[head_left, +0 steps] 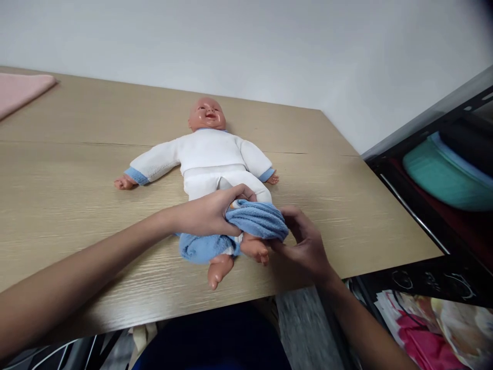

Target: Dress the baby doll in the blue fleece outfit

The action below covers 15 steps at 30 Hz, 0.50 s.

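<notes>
A baby doll (210, 154) in a white suit with blue cuffs lies on its back on the wooden table (77, 169), head toward the wall. Blue trousers (254, 221) are bunched around its lower legs, bare feet sticking out toward me. My left hand (208, 213) is closed on the waistband of the blue trousers over the doll's thighs. My right hand (304, 239) pinches the same blue cloth at its right side, beside the doll's foot (256, 249).
A folded pink cloth (19, 90) lies at the table's far left corner. To the right stands a dark shelf (423, 205) holding a teal basin (442, 174). Coloured fabric (427, 329) lies lower right. A white wall runs behind the table.
</notes>
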Tool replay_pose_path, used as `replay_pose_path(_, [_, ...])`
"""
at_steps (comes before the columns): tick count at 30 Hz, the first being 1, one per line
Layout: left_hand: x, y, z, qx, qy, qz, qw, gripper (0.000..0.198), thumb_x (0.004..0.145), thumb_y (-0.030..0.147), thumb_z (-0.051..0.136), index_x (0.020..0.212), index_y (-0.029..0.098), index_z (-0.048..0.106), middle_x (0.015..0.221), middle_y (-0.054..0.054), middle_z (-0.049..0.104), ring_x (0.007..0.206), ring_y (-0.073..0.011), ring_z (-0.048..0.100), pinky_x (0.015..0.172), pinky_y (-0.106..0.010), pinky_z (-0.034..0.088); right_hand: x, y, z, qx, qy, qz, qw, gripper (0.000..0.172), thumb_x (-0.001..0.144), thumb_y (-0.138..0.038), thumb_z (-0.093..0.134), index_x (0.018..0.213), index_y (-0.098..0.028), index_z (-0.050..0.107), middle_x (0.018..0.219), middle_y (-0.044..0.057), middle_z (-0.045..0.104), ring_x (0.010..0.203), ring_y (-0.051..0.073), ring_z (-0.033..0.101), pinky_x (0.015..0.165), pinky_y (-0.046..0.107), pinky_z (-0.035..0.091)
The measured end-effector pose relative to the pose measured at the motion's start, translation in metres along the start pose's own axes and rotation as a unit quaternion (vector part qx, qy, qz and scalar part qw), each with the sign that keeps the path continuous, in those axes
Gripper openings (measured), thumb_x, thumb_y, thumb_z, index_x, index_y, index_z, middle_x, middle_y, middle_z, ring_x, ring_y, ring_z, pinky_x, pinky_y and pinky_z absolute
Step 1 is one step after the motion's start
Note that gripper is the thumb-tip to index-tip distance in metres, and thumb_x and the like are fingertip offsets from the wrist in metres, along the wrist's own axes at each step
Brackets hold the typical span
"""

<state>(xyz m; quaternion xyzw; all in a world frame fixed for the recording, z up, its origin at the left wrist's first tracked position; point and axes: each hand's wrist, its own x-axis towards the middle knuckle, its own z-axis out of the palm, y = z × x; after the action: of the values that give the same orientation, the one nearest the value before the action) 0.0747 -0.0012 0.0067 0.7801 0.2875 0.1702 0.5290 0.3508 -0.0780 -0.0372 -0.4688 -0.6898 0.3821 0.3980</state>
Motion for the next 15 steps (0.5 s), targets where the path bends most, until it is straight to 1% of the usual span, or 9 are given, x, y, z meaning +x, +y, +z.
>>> replay_pose_path(1, [0.000,0.001,-0.001,0.011,0.004,-0.012,1.000,0.051,0.088,0.025,0.080,0.135,0.022,0.059,0.120,-0.005,0.074,0.105,-0.0262,0.072,0.089,-0.037,0.054,0.007,0.001,-0.006,-0.003,-0.029,0.003,1.000,0.031,0.095,-0.032,0.088,0.122,-0.028,0.072,0.111,0.003,0.078,0.104,0.025,0.075,0.095,0.039,0.061])
replay_pose_path(3, [-0.001,0.002,-0.005,0.041,0.006,-0.025,0.999,0.050,0.089,0.025,0.079,0.136,0.021,0.063,0.117,-0.005,0.077,0.104,-0.0274,0.073,0.089,-0.037,0.054,0.025,0.004,-0.019,-0.004,-0.108,0.019,0.994,0.031,0.094,-0.038,0.089,0.120,-0.027,0.076,0.114,0.003,0.080,0.108,0.026,0.076,0.098,0.040,0.060])
replay_pose_path(6, [-0.001,0.004,-0.010,0.064,-0.009,-0.015,0.998,0.038,0.094,0.032,0.078,0.130,0.020,0.071,0.120,-0.006,0.079,0.107,-0.0283,0.073,0.090,-0.037,0.053,0.055,0.013,-0.035,0.004,-0.223,0.033,0.974,0.032,0.093,-0.042,0.090,0.116,-0.024,0.077,0.114,0.004,0.079,0.109,0.027,0.074,0.096,0.039,0.059])
replay_pose_path(9, [0.001,0.003,-0.015,0.043,-0.041,-0.003,0.998,0.031,0.100,0.042,0.078,0.122,0.021,0.076,0.112,-0.004,0.079,0.101,-0.0260,0.073,0.087,-0.035,0.052,0.084,0.024,-0.041,0.030,-0.287,0.011,0.957,0.032,0.088,-0.041,0.092,0.105,-0.022,0.073,0.105,0.002,0.072,0.097,0.021,0.068,0.086,0.032,0.056])
replay_pose_path(12, [0.003,0.001,-0.017,0.038,-0.043,-0.001,0.998,0.034,0.099,0.047,0.082,0.121,0.022,0.075,0.108,-0.002,0.077,0.099,-0.0244,0.071,0.087,-0.034,0.051,0.104,0.031,-0.041,0.074,-0.350,0.034,0.933,0.041,0.081,-0.041,0.098,0.101,-0.022,0.067,0.093,-0.003,0.063,0.083,0.016,0.060,0.071,0.025,0.049])
replay_pose_path(13, [0.002,0.001,-0.017,0.043,-0.037,-0.002,0.998,0.037,0.098,0.048,0.084,0.123,0.022,0.074,0.108,-0.002,0.077,0.099,-0.0242,0.070,0.087,-0.034,0.051,0.108,0.031,-0.040,0.089,-0.368,0.045,0.924,0.046,0.078,-0.042,0.100,0.101,-0.023,0.065,0.091,-0.004,0.062,0.082,0.016,0.059,0.070,0.024,0.048])
replay_pose_path(15, [-0.001,0.004,-0.014,0.057,-0.028,-0.014,0.998,0.044,0.097,0.050,0.085,0.128,0.024,0.069,0.110,-0.001,0.076,0.099,-0.0239,0.070,0.085,-0.033,0.050,0.112,0.030,-0.040,0.104,-0.392,0.051,0.913,0.053,0.074,-0.044,0.103,0.105,-0.023,0.066,0.093,-0.004,0.063,0.086,0.017,0.062,0.073,0.025,0.050])
